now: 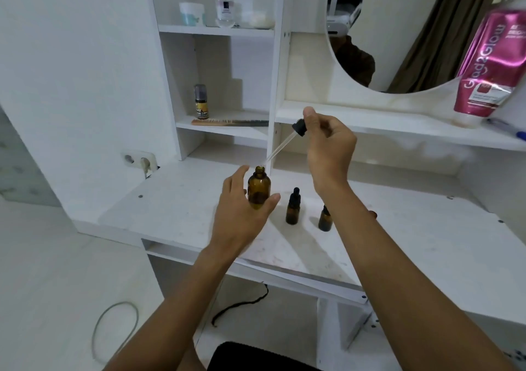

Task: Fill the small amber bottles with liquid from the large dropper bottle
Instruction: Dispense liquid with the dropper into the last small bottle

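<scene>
Dropper lifted from the large amber bottle [259, 189]

The bottle is clasped in the left hand [242, 214]; the dropper [287, 141] is pinched by the right hand [327, 145]. One small bottle [325, 218] is partly hidden.

White vanity desk [176, 211] with shelf unit [222, 31] behind the hands, round mirror [398, 28] up right of them reflecting a brown curtain [444, 28]. Plain white wall [71, 57] and wall socket [139, 159] left, pale floor [42, 271] with grey cable [113, 328] lower left.
</scene>
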